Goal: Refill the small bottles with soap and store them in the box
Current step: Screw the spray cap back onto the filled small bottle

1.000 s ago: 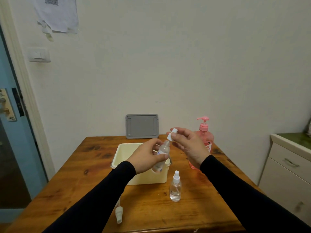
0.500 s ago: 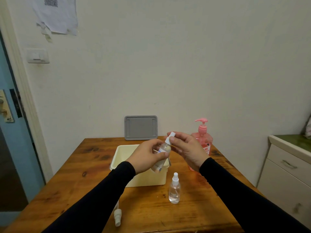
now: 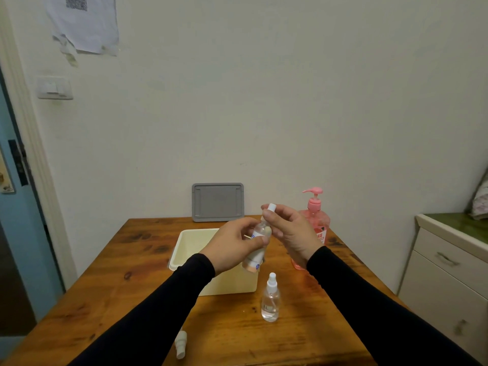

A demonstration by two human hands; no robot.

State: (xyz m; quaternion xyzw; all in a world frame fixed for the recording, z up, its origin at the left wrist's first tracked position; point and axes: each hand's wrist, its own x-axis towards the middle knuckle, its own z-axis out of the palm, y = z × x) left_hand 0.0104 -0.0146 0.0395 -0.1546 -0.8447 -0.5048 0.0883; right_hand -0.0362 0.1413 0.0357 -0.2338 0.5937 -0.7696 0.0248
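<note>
A small clear bottle (image 3: 255, 249) is held in the air above the middle of a wooden table (image 3: 126, 281), tilted so its top leans up and to the right. The left hand (image 3: 232, 244) wraps around the bottle's body, fingers and thumb curled about it. The right hand (image 3: 290, 231) pinches the white spray cap (image 3: 272, 207) at the bottle's top between thumb and fingertips. Both arms wear black sleeves (image 3: 369, 297).

Directly beneath and behind the held bottle sits an open cream-coloured plastic box (image 3: 184, 247); its front wall faces the viewer. Just in front of the box's right corner, a second small bottle (image 3: 270, 299) stands upright on the table, clear, with a white spray top. Near the table's front edge, to the left, a third white-capped small bottle (image 3: 181, 343) lies on its side, partly hidden by the left sleeve.

Behind the right hand stands a large pink soap dispenser (image 3: 315, 215) with a pump head, partly covered by the hand and wrist. A grey lid (image 3: 217, 202) leans upright against the pale wall at the table's far edge.

To the right stands a cream cabinet (image 3: 449, 273) with drawer handles and a green top. On the left are a blue door (image 3: 15, 233), a light switch (image 3: 55, 87) and a sheet of paper (image 3: 84, 25) taped to the wall.
</note>
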